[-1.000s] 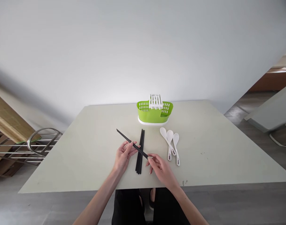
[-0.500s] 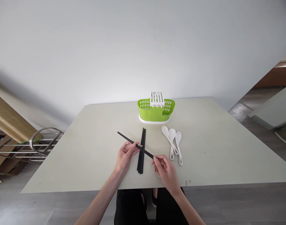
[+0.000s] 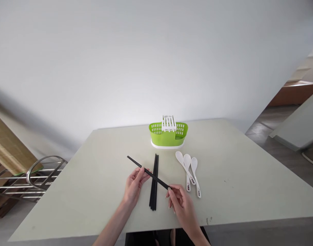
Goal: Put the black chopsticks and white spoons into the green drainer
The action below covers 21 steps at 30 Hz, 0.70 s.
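My left hand pinches the middle of black chopsticks held slantwise above the table. At their lower right end, my right hand grips them between thumb and fingers. They look like a pair lying close together, though I cannot tell the count for certain. Beneath them, several more black chopsticks lie in a narrow bundle on the table. Three white spoons rest to the right of the bundle, two of them crossing. Beyond stands a green cutlery basket with a white slatted rack on top.
The pale table meets a white wall at the back. A metal rack with a wooden board stands on the left, past the table's edge. Another pale surface is at the far right.
The view has tilted up, so the table and everything on it sit lower in the picture. Both hands keep the same hold on the chopsticks.
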{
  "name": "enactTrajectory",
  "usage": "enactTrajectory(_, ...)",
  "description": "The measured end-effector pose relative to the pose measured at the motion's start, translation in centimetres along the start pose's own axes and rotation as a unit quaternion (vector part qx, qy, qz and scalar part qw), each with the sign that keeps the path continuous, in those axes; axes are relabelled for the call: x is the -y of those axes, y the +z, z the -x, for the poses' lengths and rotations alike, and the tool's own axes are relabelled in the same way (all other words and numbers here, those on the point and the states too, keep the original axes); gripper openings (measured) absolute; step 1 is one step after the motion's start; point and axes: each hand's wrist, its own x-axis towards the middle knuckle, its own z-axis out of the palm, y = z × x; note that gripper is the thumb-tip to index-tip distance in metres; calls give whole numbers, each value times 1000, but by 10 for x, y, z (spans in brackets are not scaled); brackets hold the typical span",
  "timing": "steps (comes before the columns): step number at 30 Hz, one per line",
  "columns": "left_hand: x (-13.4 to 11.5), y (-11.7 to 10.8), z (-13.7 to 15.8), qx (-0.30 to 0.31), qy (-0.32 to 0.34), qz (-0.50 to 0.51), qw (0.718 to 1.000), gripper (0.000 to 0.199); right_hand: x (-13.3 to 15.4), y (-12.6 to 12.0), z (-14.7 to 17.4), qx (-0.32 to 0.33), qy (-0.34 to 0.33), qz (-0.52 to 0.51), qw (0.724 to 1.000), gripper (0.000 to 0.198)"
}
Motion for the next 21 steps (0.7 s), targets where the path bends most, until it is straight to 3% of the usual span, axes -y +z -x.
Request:
enactTrajectory(5,-72,14,-50,-40,146,-19,988,44,-7,4,-4,-6,-12,-42,999,45)
enactTrajectory(8,-120,36,-81,-38,252,-51,966,42,-10,5,-4,1,-20,-36,999,45)
enactTrajectory(11,-149,65,-111,-38,325,-110,939,39,-12,5,-4,3,-32,-28,999,44)
enactTrajectory(16,-144,104,-152,-15,340,-203,918,38,-16,6,-6,10,-45,-15,999,44)
enactTrajectory(21,-119,117,-161,8,293,-280,914,37,-18,6,-9,22,-49,-9,999,45)
